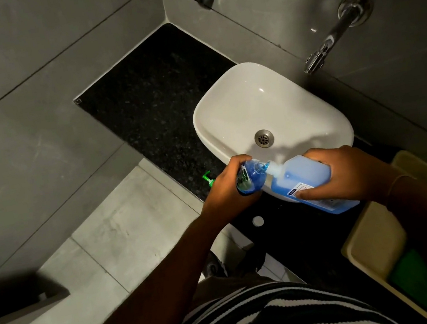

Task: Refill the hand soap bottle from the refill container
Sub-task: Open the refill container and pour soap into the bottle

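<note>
While both forearms reach forward and down over the near rim of the basin, the left hand [225, 188] wraps around the hand soap bottle [248, 177], fingers curled over its far side and the wrist bent slightly inward; the right hand [347, 173] grips the refill container [305, 177] from above, thumb pressed along its printed label and fingers draped over the upper side. Tipped nearly flat, the container points its pale neck left so that it meets the open mouth of the small bottle, just over the basin's front edge. Clear plastic shows blue liquid inside the bottle, which bears a green label; the container is a translucent, boxy jug, also blue within. Behind the left hand a green pump head [207, 179] lies on the bench [156, 97], a black speckled stone slab with a dull sheen; a small white cap [257, 221] lies on the dark surface below the hands. Glossy white ceramic forms the rounded rectangular sink [226, 94], with a metal drain [264, 138] at its centre; a chrome tap [332, 37] juts from the grey tiled wall.
</note>
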A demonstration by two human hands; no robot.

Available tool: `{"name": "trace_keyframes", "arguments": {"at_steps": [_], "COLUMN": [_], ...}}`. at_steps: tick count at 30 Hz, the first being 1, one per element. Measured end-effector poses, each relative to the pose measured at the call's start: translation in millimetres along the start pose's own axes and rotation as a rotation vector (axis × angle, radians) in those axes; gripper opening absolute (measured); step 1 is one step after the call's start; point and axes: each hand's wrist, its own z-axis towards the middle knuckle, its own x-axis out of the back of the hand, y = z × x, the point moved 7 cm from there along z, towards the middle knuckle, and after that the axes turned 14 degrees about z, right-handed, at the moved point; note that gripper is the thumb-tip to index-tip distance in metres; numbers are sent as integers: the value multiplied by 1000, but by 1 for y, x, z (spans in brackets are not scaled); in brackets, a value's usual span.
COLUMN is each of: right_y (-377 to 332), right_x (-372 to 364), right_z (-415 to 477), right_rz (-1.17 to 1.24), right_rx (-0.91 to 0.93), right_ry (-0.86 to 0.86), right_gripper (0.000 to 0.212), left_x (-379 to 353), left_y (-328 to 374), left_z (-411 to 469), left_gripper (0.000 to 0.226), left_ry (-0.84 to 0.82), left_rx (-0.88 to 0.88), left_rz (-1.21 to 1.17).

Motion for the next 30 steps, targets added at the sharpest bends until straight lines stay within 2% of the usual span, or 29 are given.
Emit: {"name": "trace_keyframes", "arguments": {"at_steps": [15, 21, 26, 30], "right_y": [0, 0, -1, -2], "right_x": [3, 2, 1, 2], "right_z": [-4, -4, -6, -7], "right_rz": [-28, 1, -35, -25], "right_rx": [-7, -16, -15, -13], "right_ry": [20, -14, 13, 10], "right_gripper": [82, 89, 82, 85], "left_x": [-3, -4, -5, -6], "left_y": [0, -2, -2, -2], "left_z": [0, 0, 0, 0], "left_gripper": [68, 68, 67, 67], "left_ry": [0, -3, 2, 7], "left_rx": [-36, -33, -34, -32], "left_rz": [30, 29, 25, 21]}}
